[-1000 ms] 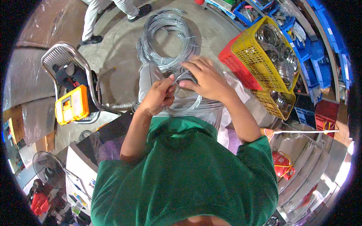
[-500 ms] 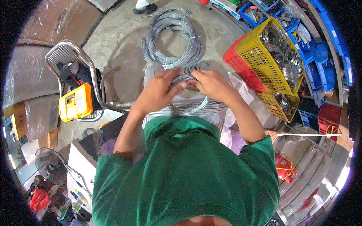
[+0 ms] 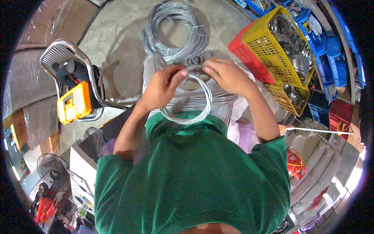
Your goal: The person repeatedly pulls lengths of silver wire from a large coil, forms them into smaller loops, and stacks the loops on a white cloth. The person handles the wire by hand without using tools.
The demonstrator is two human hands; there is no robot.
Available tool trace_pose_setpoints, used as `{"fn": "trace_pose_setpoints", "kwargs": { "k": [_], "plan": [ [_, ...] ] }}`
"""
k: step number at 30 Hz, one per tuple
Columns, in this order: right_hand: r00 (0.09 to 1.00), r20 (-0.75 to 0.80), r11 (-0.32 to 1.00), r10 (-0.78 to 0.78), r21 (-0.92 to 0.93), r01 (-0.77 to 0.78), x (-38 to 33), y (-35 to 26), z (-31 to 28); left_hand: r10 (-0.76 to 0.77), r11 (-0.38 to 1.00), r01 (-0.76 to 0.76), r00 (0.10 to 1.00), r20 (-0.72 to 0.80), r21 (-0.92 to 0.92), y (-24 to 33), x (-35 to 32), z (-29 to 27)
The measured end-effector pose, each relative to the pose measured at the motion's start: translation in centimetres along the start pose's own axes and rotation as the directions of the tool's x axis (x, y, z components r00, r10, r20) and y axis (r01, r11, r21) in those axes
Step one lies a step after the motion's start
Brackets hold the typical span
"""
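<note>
A small coil of silvery wire rope (image 3: 191,121) hangs in front of my green shirt, its upper part between my hands. My left hand (image 3: 164,86) is closed around the coil's upper left, thumb pressed toward the fingers. At the upper right, my right hand (image 3: 228,77) pinches the wire rope with bent fingers. Beneath the coil lies a bundle of straight-lying wire strands (image 3: 224,100) across a pale, plastic-covered surface. Some small dark rings (image 3: 196,60) rest just beyond my hands.
A large coil of grey wire (image 3: 150,39) lies on the concrete floor ahead. To the right stand yellow crates (image 3: 259,43) of metal coils, a red crate (image 3: 240,50) and blue bins (image 3: 337,72). A metal chair (image 3: 95,74) at left bears an orange case (image 3: 74,103).
The small wire coil has tilted toward me and now shows as a full ring. My left hand has closed on it, and my right hand has shifted slightly right and nearer the top.
</note>
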State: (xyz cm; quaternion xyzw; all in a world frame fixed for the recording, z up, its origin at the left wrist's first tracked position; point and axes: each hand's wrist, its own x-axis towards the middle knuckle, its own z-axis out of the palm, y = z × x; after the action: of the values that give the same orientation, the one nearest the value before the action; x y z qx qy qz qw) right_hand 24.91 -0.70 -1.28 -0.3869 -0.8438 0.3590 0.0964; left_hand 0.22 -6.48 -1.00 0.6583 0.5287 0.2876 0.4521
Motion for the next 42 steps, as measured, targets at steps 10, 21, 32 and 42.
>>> {"fn": "trace_pose_setpoints", "kwargs": {
  "k": [10, 21, 32, 42],
  "plan": [
    [0.939, 0.042, 0.011, 0.342, 0.999, -0.048, 1.2, -2.0, 6.8, 0.1, 0.995, -0.101, 0.952, -0.288, 0.009, -0.2, 1.0, 0.7],
    [0.983, 0.044, -0.346, 0.176, 0.938, 0.02, 2.4, -0.7, 9.3, 0.073, 0.984, -0.014, 0.941, -0.33, 0.178, -1.5, 1.2, 0.2],
    [0.873, 0.154, 0.375, 0.463, 0.858, -0.351, 0.7, -2.6, 7.5, 0.204, 0.953, 0.009, 0.721, -0.662, 0.303, -1.6, 2.5, -0.3],
    [0.848, -0.287, 0.779, 0.446, 0.591, -0.209, -0.9, 0.6, 5.7, -0.001, 0.985, 0.142, 0.557, -0.83, 0.094, -2.2, 3.3, -6.8]
  ]
}}
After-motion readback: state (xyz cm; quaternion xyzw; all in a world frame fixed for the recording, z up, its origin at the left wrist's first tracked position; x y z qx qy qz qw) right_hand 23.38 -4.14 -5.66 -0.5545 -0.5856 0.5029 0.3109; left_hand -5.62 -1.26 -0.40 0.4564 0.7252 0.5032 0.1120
